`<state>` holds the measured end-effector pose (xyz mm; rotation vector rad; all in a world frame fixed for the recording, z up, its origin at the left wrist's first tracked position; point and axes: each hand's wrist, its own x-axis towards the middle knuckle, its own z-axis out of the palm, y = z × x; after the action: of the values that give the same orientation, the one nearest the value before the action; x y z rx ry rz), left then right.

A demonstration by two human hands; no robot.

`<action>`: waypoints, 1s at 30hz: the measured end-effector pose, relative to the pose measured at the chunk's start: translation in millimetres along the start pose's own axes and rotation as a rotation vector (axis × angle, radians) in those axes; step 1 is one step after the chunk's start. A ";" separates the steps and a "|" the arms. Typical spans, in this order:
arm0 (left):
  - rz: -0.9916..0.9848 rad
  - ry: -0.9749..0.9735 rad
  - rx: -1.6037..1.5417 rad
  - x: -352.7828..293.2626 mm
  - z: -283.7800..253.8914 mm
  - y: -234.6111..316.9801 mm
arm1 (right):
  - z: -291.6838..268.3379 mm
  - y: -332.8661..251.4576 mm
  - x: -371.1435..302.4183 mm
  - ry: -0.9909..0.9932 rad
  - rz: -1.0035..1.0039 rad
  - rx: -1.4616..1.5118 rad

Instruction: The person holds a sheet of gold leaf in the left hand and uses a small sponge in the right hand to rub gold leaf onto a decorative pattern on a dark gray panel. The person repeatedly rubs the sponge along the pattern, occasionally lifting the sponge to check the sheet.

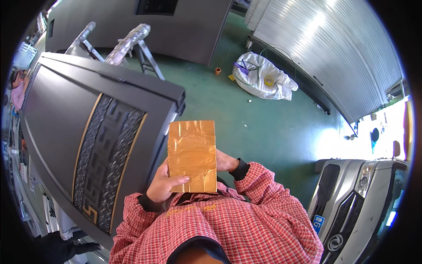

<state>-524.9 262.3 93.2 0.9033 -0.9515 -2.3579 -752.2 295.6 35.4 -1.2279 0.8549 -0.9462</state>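
Observation:
In front of my chest is a flat rectangular block [192, 154] covered in shiny brown tape. My left hand [161, 185] grips its lower left side, thumb lying across the front face and the other fingers out of sight behind it. My right hand [226, 162] reaches behind the block's right edge. Only the back of that hand and the wrist show, so its fingers are hidden. Close to my left is a large dark grey door panel [57, 114] with a patterned strip [105, 163] edged in gold.
Wrapped trestle legs [127, 44] stand beyond the panel. Another dark panel [184, 33] rises at the back. On the green floor sits a white sack [252, 86] with tape rolls. Ribbed metal sheets [334, 48] lie far right; a white vehicle [351, 207] stands near right.

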 end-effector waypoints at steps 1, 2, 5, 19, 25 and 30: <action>-0.026 -0.018 -0.009 24.0 12.7 -0.1 | -27.2 6.6 -5.8 -0.002 -0.001 -0.115; -0.051 -0.035 -0.018 46.6 24.9 -0.4 | -50.1 6.7 -12.3 0.076 0.030 -0.081; -0.033 -0.010 -0.010 110.0 48.7 0.1 | -118.2 10.2 -16.5 0.300 0.116 0.069; 0.016 0.265 -0.168 441.6 42.9 -0.8 | -513.7 184.3 69.6 0.613 0.500 -0.355; 0.104 0.478 -0.276 567.9 -7.8 -30.3 | -638.1 295.4 165.1 0.647 0.545 -0.490; 0.216 0.609 -0.340 675.2 -71.9 -101.5 | -734.4 440.1 244.0 0.638 0.602 -0.587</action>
<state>-955.2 -106.6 -294.3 1.2002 -0.3674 -1.8107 -1279.8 -166.5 -512.9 -1.0306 1.9862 -0.5919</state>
